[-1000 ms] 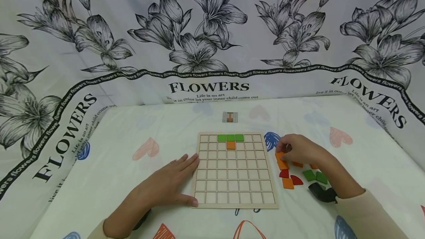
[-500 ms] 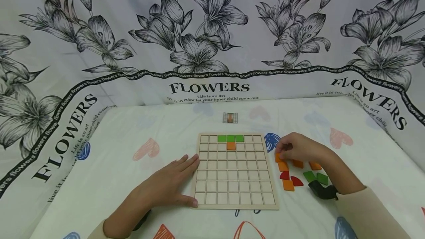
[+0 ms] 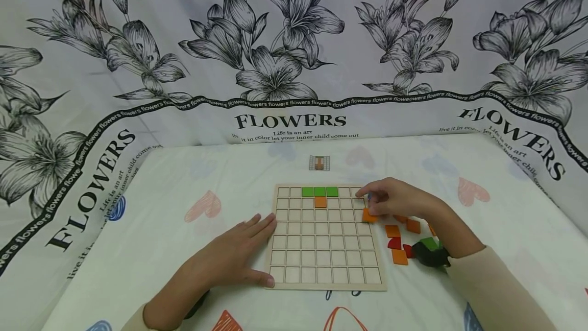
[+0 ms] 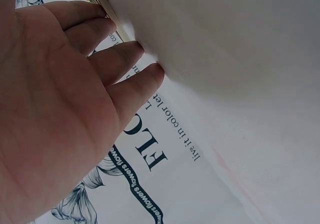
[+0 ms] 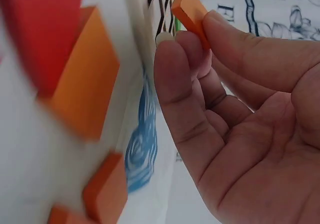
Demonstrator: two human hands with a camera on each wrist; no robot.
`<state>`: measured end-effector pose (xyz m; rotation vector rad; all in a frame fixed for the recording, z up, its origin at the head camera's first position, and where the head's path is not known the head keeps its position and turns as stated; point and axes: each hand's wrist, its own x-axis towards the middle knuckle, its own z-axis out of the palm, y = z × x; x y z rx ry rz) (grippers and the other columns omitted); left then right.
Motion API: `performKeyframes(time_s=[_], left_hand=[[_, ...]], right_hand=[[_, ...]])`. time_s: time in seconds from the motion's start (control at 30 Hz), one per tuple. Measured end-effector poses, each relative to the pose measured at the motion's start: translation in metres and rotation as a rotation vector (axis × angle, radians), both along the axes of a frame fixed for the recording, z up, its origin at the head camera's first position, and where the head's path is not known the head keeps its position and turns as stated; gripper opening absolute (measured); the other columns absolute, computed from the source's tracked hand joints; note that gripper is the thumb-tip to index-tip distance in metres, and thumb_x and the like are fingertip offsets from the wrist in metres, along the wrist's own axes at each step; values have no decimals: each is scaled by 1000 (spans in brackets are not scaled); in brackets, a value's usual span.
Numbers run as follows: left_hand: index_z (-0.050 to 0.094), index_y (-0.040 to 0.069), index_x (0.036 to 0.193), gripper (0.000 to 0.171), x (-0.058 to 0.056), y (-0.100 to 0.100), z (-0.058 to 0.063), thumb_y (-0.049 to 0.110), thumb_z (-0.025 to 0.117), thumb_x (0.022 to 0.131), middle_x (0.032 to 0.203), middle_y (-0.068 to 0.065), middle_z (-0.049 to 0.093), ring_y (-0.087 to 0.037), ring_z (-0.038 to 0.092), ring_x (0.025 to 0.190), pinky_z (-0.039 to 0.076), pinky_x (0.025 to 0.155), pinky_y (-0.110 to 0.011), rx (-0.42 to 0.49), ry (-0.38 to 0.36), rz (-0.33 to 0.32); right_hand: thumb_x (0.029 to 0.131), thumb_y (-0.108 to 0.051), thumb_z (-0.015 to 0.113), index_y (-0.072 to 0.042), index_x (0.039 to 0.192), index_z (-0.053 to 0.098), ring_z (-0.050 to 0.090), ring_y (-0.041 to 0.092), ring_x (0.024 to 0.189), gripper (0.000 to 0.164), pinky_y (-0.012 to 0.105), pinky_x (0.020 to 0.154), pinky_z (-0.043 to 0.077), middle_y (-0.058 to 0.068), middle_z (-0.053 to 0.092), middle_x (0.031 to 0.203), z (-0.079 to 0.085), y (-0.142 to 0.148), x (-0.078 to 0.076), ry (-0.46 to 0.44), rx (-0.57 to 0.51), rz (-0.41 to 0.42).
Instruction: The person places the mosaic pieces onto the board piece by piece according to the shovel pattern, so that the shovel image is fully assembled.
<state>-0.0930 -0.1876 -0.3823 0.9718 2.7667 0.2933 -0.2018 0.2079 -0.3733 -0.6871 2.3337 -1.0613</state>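
A pale wooden grid board [image 3: 321,241] lies flat on the cloth in the head view. Three green square tiles [image 3: 319,192] sit in its top row, and one orange tile [image 3: 320,202] lies in the cell below the middle one. My right hand [image 3: 399,199] pinches another orange square tile [image 3: 369,215] between thumb and finger, over the board's right edge; the right wrist view shows this tile [image 5: 191,12] held at the fingertips. With fingers spread, my left hand [image 3: 234,254] rests against the board's left edge. In the left wrist view the left hand's [image 4: 65,94] fingers look extended.
Right of the board lie loose orange tiles [image 3: 399,256], red quarter-round pieces [image 3: 394,243] and green tiles [image 3: 429,243], partly hidden by the right wrist's black camera [image 3: 431,255]. A small picture card [image 3: 319,163] lies beyond the board. A flower-printed curtain [image 3: 289,55] hangs behind.
My right hand has lifted an orange tile from the loose pieces and carried it left to the board's right edge. The left hand stays where it was.
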Motion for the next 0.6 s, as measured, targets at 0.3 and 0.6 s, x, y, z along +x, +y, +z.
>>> performKeyframes(time_s=[0.3, 0.6], left_hand=[[32, 4, 157, 112, 1, 0, 1, 80, 56, 79, 163, -8, 28, -36, 29, 147, 32, 114, -53, 13, -2, -3], [32, 3, 157, 112, 0, 1, 1, 80, 57, 79, 163, -8, 28, -37, 29, 146, 32, 114, -53, 11, -4, -5]], right_hand=[[93, 1, 67, 6, 136, 56, 63, 22, 70, 45, 34, 72, 55, 5, 65, 79, -4, -41, -16, -114, -32, 115], [91, 2, 68, 3, 135, 59, 61, 19, 70, 45, 32, 70, 51, 5, 65, 77, 0, -66, -16, -138, -12, 116]])
